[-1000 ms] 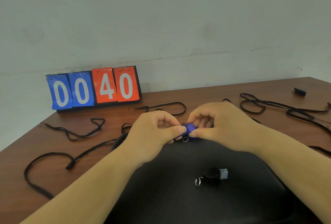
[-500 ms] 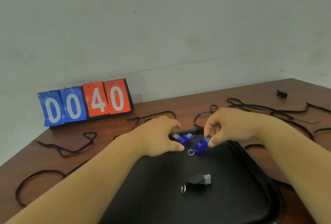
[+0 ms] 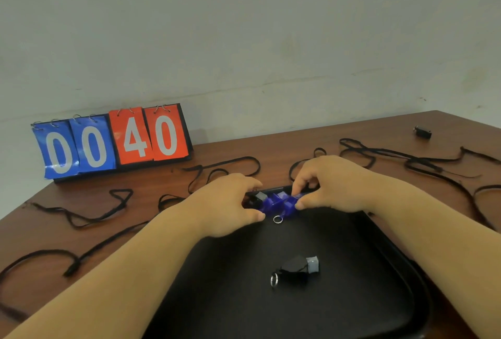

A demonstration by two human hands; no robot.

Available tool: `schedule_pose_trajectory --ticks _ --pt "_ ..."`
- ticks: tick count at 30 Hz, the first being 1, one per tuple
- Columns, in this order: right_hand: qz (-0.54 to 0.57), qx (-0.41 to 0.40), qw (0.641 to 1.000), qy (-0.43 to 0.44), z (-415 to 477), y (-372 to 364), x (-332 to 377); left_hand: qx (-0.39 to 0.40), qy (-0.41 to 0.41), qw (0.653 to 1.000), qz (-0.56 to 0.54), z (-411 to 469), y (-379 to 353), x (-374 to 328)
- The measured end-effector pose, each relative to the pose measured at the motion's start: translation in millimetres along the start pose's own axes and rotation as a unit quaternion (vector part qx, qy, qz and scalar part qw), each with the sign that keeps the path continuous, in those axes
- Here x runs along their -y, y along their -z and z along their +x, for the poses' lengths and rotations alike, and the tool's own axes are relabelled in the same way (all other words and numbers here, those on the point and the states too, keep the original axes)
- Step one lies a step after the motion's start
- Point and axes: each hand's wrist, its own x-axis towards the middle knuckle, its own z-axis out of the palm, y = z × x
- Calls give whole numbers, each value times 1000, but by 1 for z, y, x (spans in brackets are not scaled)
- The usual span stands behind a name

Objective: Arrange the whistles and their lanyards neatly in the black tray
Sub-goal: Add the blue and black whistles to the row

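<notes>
Head view: right hand [image 3: 333, 186] pinching translucent blue plastic whistle [image 3: 291, 204] at far edge of black plastic tray [image 3: 352, 257]; left hand [image 3: 227, 203] cupped round neighbouring blue whistle [image 3: 271, 204], hold unclear. Butt flush.

The tray [image 3: 352, 298] is plain black. At its far edge sit deep-blue whistles [image 3: 279, 203], one with a silver ring [image 3: 278, 219], and just left of them a black whistle [image 3: 254, 199] with a grey tip. In the tray's middle lies a second black whistle [image 3: 294, 271], its mouthpiece grey. Around the tray, black lanyards [image 3: 433, 167] trail over the reddish-brown table [image 3: 81, 233]. Beyond the tray's far left corner, a scoreboard [image 3: 113, 143] shows two blue and two orange-red cards with white numerals.
</notes>
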Motion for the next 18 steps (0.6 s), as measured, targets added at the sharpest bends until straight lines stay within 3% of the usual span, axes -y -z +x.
schedule_pose_trajectory --ticks 18 --pt "1 -27 1000 1 4 -8 -7 -24 -20 999 -17 1 -2 1"
